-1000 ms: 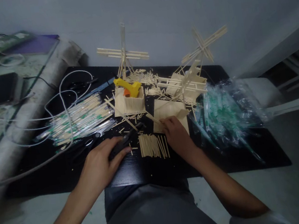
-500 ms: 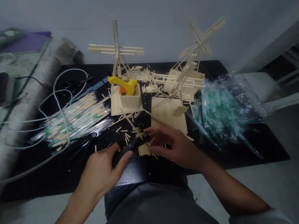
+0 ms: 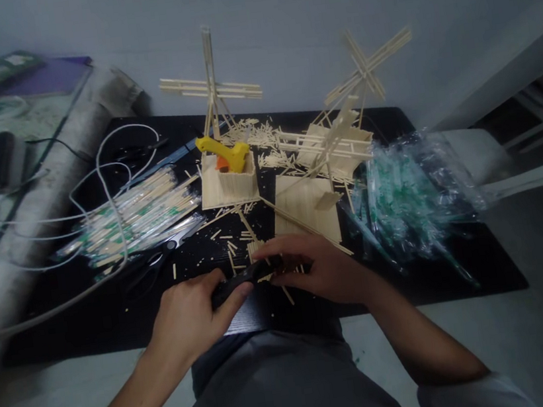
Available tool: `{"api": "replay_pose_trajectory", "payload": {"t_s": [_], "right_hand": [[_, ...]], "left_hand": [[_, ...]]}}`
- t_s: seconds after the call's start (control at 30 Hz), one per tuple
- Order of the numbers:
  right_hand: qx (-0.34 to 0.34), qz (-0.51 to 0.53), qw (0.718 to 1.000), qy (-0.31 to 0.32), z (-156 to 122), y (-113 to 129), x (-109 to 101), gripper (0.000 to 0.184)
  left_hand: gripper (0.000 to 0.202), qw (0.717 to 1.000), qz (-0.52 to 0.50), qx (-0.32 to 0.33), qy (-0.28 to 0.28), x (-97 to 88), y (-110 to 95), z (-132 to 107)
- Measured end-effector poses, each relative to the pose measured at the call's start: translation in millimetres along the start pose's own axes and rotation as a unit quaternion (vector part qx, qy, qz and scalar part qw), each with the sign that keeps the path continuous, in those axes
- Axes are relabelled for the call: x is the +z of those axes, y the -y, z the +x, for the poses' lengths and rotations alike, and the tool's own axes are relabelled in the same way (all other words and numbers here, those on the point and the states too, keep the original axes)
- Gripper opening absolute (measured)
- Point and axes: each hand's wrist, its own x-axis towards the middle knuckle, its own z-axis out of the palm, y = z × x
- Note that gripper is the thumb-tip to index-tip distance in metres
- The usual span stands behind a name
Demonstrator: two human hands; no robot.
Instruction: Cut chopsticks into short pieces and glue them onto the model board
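My left hand (image 3: pixel 188 313) is closed around the dark handles of a black pliers-like tool (image 3: pixel 246 278), its head pointing right. My right hand (image 3: pixel 317 267) is at the tool's head with thumb and fingers closed in a pinch. A thin wooden stick (image 3: pixel 247 223) runs down under the right fingers, and its lower end seems to stick out below them. Beneath the hands lies a small bunch of short cut sticks, partly hidden. Just behind the right hand is a flat wooden base (image 3: pixel 305 202) with a long stick lying across it.
A yellow glue gun (image 3: pixel 225 155) rests in a box on a stick windmill (image 3: pixel 213 91). More windmills (image 3: pixel 364 74) stand at right. Packaged sticks (image 3: pixel 132 212), scissors (image 3: pixel 159 258) and a white cable (image 3: pixel 108 185) lie left; plastic wrappers (image 3: pixel 406 199) lie right. Stick offcuts (image 3: pixel 255 133) are scattered behind.
Both hands have shifted slightly, the left to the right with the tool, whose head is a little lower. The thin stick has moved down and right between them.
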Motion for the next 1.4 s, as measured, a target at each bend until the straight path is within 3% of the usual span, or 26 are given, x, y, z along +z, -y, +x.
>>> {"api": "replay_pose_trajectory", "payload": {"t_s": [0.5,0.7,0.77,0.9,1.17,1.4], "right_hand": [[0.032,-0.002,0.999,0.006,0.7,3.7,2.0,0.039],[0.107,0.085,0.988,-0.078,-4.1,-4.0,15.3,0.062],[0.142,0.103,0.978,-0.110,-5.7,-8.3,19.9,0.056],[0.176,0.114,0.972,-0.110,-7.2,-9.1,27.2,0.020],[0.150,0.058,0.976,-0.147,-8.4,-3.3,36.8,0.018],[0.140,0.100,0.976,-0.134,-10.4,-3.5,38.8,0.024]], "left_hand": [[0.065,1.000,-0.007,0.007,-0.013,7.5,2.2,-0.6],[0.064,0.999,-0.008,-0.008,-0.035,10.8,5.8,2.1],[0.063,0.998,-0.020,-0.006,-0.051,11.5,7.1,2.5],[0.061,0.996,-0.071,0.002,-0.060,12.5,7.8,0.2],[0.059,0.990,-0.113,0.009,-0.084,12.0,4.2,-4.5],[0.060,0.989,-0.111,0.025,-0.100,12.0,5.4,-8.0]]}}
